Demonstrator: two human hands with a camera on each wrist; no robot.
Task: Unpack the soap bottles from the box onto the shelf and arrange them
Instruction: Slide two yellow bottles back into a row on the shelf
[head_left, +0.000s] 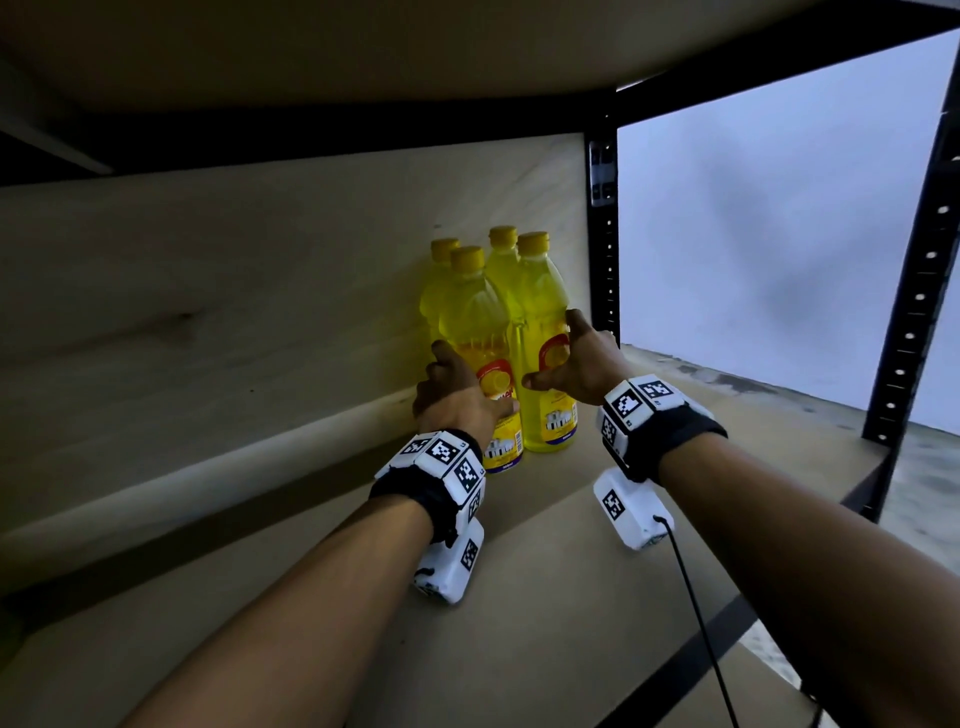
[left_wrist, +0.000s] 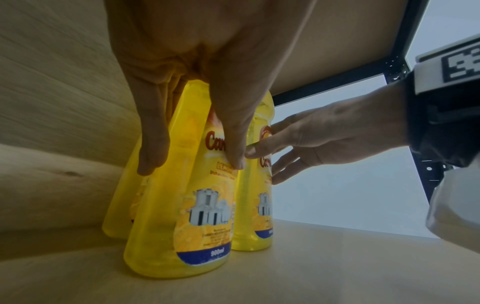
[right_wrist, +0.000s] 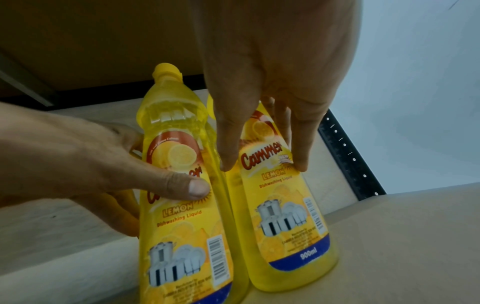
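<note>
Plywood backs the shelf (head_left: 597, 587) you are reaching into, with a second board close overhead and a black perforated upright (head_left: 605, 249) at the back right corner; beyond it is a pale wall. Four yellow soap bottles stand upright on the board in a tight two-by-two cluster against the back panel, just left of that upright.

Your left hand (head_left: 457, 395) wraps the front left bottle (head_left: 480, 332): in the right wrist view your thumb (right_wrist: 182, 187) presses flat across the red "Cammer" label while your fingers curl round the bottle's far side. Behind your fingers stands the back left bottle (head_left: 441, 280), touching the one you hold.

Your right hand (head_left: 576, 364) is on the front right bottle (head_left: 540, 312). Your thumb lies on the side facing the other front bottle, your fingers (left_wrist: 283, 131) are spread along the outer side, lying fairly straight against the plastic; you cannot tell from these views how firmly they grip. The back right bottle (head_left: 503, 270) stands just beyond your fingertips.

Both front bottles rest with their bases on the board, side by side and touching, labels facing you. Your two thumbs come close together in the narrow seam between them. White marker-covered bands (head_left: 644, 410) sit on both wrists, and a black cable (head_left: 696, 613) trails from the right one.
</note>
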